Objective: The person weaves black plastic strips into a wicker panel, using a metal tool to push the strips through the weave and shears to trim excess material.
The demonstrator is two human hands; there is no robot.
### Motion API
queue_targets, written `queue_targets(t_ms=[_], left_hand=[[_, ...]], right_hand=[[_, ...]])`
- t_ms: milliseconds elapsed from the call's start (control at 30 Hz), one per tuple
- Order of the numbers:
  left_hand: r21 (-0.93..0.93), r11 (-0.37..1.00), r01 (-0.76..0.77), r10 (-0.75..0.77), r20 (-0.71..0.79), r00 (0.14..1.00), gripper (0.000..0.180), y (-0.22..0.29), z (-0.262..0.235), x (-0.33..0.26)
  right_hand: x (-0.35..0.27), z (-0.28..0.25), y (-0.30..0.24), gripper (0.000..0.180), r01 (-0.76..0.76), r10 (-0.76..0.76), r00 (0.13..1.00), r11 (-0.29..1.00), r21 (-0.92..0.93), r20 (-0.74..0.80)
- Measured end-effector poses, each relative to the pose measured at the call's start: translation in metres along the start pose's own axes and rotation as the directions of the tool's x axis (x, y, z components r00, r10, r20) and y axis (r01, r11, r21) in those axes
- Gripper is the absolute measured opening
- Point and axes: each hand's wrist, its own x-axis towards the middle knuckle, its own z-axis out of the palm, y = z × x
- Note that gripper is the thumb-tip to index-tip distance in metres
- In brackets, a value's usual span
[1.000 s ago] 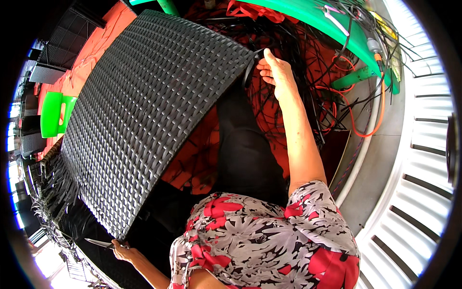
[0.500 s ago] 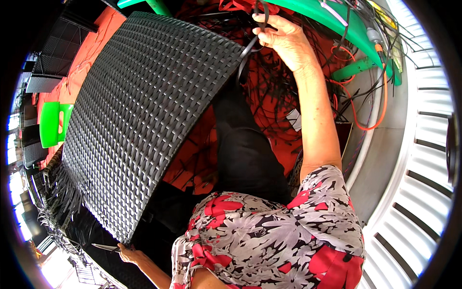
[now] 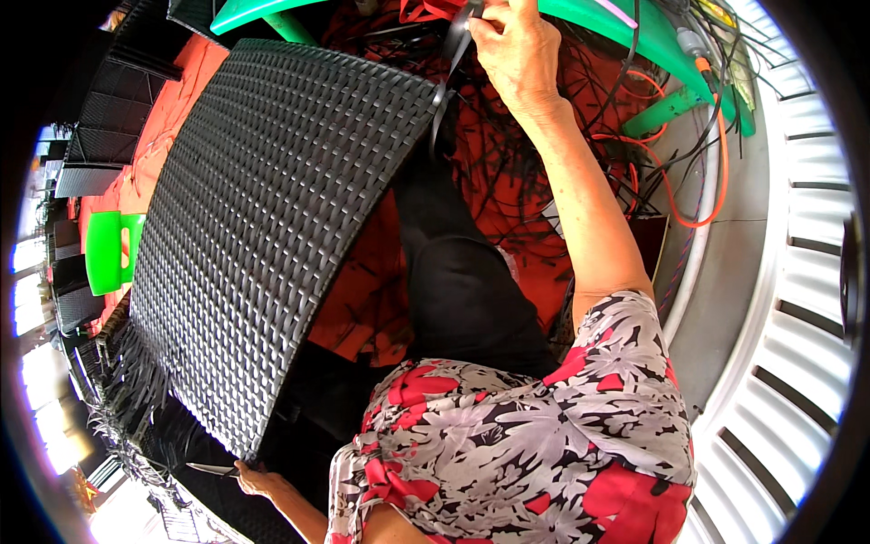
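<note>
A large curved panel of woven black strips (image 3: 290, 190) lies across my lap area, from upper middle to lower left. My right hand (image 3: 524, 59) is raised at the top, its fingers closed on a flat black weaving strip (image 3: 458, 41). That strip runs down to the panel's upper right corner, where a loop of it hangs beside the edge. Down at the panel's lower corner, my left hand (image 3: 258, 480) is closed round a tool with a pointed metal blade (image 3: 213, 469); its handle is hidden by the fingers. The blade points left, just below the woven edge.
Loose black strips litter the red floor (image 3: 517, 218). A green table or stool (image 3: 666, 68) stands at upper right, with an orange cable (image 3: 698, 224) and a grey pipe beside it. Frayed strip ends (image 3: 136, 381) stick out at left, near a bright green seat (image 3: 104, 254).
My right hand has moved up and slightly left with the strip, and its fingers have turned. My left hand keeps its place at the lower corner. The whole view has shifted a little.
</note>
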Motion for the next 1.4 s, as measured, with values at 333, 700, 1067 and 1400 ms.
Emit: queue_targets(t_ms=[333, 700, 1067, 1400], left_hand=[[-0.056, 0.998, 0.027, -0.027, -0.013, 1.000, 0.034, 0.003, -0.001, -0.008], [-0.267, 0.963, 0.032, -0.038, -0.020, 0.999, 0.026, 0.022, 0.004, -0.044], [-0.562, 0.826, -0.051, 0.084, 0.033, 0.996, 0.004, 0.016, 0.001, -0.056], [-0.851, 0.451, 0.268, -0.024, 0.288, 0.957, 0.011, 0.010, 0.020, -0.066]], right_hand=[[-0.017, -0.015, -0.003, 0.018, -0.146, 0.169, 0.985, 0.931, 0.333, -0.041], [-0.043, -0.010, -0.058, 0.020, -0.372, 0.394, 0.916, 0.770, 0.518, 0.073], [-0.065, 0.013, -0.076, 0.038, 0.087, -0.076, 0.975, 0.995, -0.044, 0.210], [-0.136, 0.077, -0.330, 0.012, -0.252, -0.470, 0.419, 0.762, 0.597, 0.777]])
